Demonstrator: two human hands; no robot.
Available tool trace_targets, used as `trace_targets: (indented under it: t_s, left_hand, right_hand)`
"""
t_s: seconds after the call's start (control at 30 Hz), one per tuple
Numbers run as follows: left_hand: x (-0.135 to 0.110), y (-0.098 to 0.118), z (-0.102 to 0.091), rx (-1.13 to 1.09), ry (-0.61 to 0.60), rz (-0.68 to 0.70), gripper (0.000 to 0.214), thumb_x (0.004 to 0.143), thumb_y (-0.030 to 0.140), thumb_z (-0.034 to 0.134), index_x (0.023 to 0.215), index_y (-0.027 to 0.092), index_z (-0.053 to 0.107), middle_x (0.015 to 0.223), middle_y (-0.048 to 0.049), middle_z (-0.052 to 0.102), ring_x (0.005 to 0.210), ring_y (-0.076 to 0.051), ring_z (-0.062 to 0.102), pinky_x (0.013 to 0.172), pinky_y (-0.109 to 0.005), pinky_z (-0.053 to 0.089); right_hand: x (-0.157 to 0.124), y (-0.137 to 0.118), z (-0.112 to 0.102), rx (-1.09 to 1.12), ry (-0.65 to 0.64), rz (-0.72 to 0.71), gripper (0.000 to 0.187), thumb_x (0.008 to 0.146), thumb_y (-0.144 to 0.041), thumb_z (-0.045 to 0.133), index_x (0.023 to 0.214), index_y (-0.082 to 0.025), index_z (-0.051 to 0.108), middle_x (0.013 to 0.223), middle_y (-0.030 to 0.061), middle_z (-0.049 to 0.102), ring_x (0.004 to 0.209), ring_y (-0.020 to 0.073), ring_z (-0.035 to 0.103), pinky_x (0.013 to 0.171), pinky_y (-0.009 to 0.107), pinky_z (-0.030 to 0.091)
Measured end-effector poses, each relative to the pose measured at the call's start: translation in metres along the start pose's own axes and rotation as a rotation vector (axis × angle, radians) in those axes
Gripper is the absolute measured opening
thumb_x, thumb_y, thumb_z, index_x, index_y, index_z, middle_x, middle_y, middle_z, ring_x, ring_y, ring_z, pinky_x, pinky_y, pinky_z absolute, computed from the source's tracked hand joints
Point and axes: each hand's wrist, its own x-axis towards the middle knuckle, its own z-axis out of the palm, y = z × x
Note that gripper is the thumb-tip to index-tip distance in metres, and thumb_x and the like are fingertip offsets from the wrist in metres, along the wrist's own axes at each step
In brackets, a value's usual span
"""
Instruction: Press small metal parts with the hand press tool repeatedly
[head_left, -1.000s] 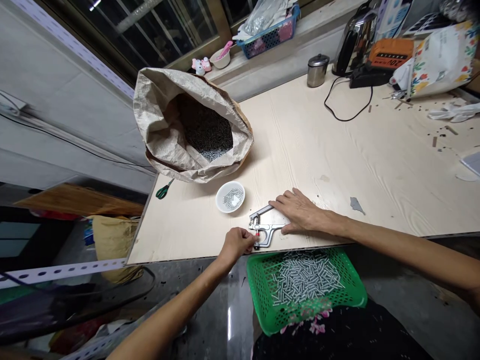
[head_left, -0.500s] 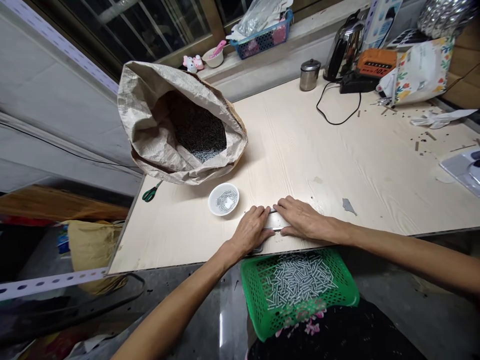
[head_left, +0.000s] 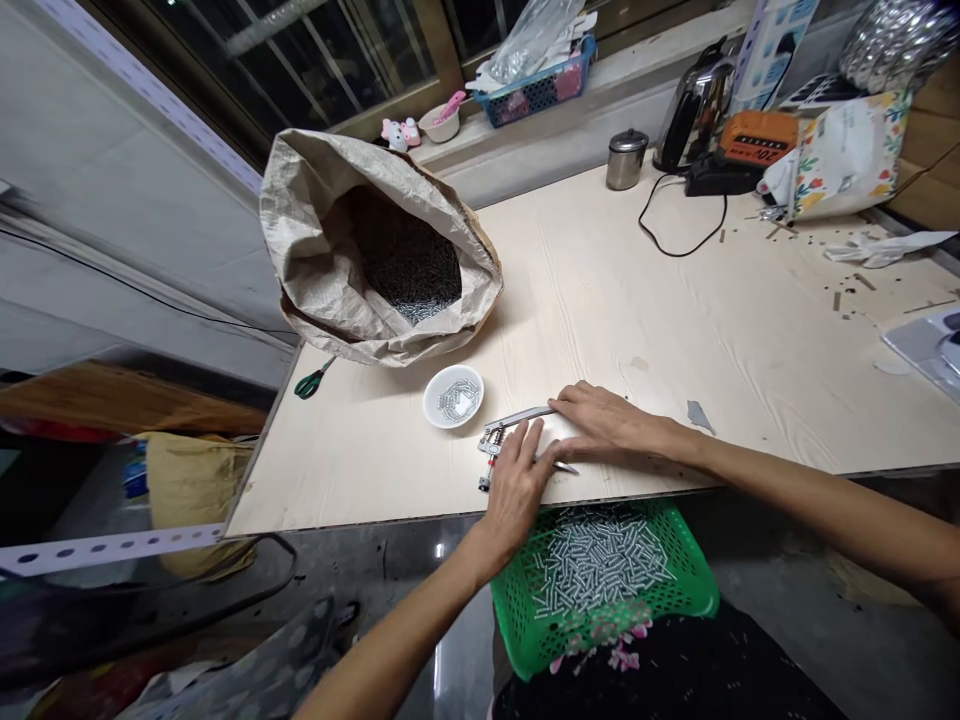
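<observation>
A metal plier-like hand press (head_left: 504,431) with a spring and a red tip lies near the front edge of the pale wooden table (head_left: 660,330). My left hand (head_left: 519,485) lies flat over its lower handle, fingers stretched out. My right hand (head_left: 600,420) rests on the upper handle's end, fingers laid flat and together. A small white bowl (head_left: 452,396) with several small metal pieces stands just left of the tool. Below the table edge, a green basket (head_left: 600,580) full of small metal tubes sits on my lap.
A big open paper sack (head_left: 375,250) of dark small parts stands at the table's back left, green scissors (head_left: 315,378) beside it. A kettle (head_left: 694,100), steel cup (head_left: 627,158), black cable (head_left: 679,225), orange box (head_left: 757,135) and floral bag (head_left: 847,150) crowd the far right.
My left hand went from pinching the tool's red tip to covering the tool, then slid back toward the table edge, uncovering the spring end. My right hand stayed on the handle.
</observation>
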Motion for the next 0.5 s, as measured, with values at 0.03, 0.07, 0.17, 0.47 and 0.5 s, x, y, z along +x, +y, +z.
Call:
trace_targets:
  t_s: [0.03, 0.07, 0.17, 0.47, 0.5]
  left_hand:
    - [-0.005, 0.004, 0.003, -0.005, 0.012, 0.018, 0.03, 0.094, 0.017, 0.044, 0.121, 0.024, 0.053, 0.142, -0.0131, 0.043, 0.135, -0.03, 0.035, 0.101, -0.055, 0.042]
    - [-0.008, 0.008, 0.006, -0.013, 0.016, 0.024, 0.028, 0.093, 0.017, 0.044, 0.119, 0.023, 0.054, 0.142, -0.0134, 0.044, 0.135, -0.031, 0.035, 0.101, -0.055, 0.043]
    - [-0.012, 0.017, 0.013, -0.059, -0.005, 0.015, 0.022, 0.094, 0.018, 0.043, 0.112, 0.02, 0.056, 0.135, -0.0142, 0.05, 0.128, -0.028, 0.043, 0.097, -0.05, 0.048]
    - [-0.022, 0.004, -0.016, -0.045, 0.176, -0.402, 0.018, 0.09, 0.03, 0.054, 0.099, 0.018, 0.065, 0.101, -0.0116, 0.057, 0.099, -0.025, 0.054, 0.083, -0.041, 0.05]
    - [-0.024, -0.006, -0.022, -0.013, 0.162, -0.509, 0.018, 0.088, 0.032, 0.057, 0.094, 0.017, 0.066, 0.096, -0.011, 0.057, 0.096, -0.026, 0.053, 0.081, -0.041, 0.049]
  right_hand:
    - [0.002, 0.004, -0.001, -0.002, -0.002, 0.006, 0.029, 0.087, -0.039, 0.059, 0.106, -0.017, 0.06, 0.101, 0.0114, 0.061, 0.09, 0.0242, 0.051, 0.073, 0.035, 0.041]
    - [0.005, 0.007, 0.0, -0.011, 0.01, 0.023, 0.02, 0.091, -0.032, 0.053, 0.102, -0.018, 0.062, 0.098, 0.0102, 0.062, 0.088, 0.0232, 0.051, 0.073, 0.035, 0.04]
    - [0.017, 0.013, 0.005, -0.047, 0.088, 0.086, 0.023, 0.094, -0.017, 0.042, 0.09, -0.018, 0.064, 0.092, 0.0083, 0.062, 0.086, 0.0218, 0.05, 0.073, 0.034, 0.038]
    - [0.029, 0.02, 0.014, -0.113, 0.139, 0.065, 0.03, 0.094, -0.011, 0.036, 0.09, -0.019, 0.064, 0.092, 0.0081, 0.062, 0.087, 0.022, 0.048, 0.071, 0.033, 0.036]
    - [0.029, 0.019, 0.014, -0.126, 0.131, 0.068, 0.031, 0.094, -0.009, 0.035, 0.091, -0.018, 0.064, 0.092, 0.0082, 0.062, 0.088, 0.0222, 0.047, 0.071, 0.033, 0.036]
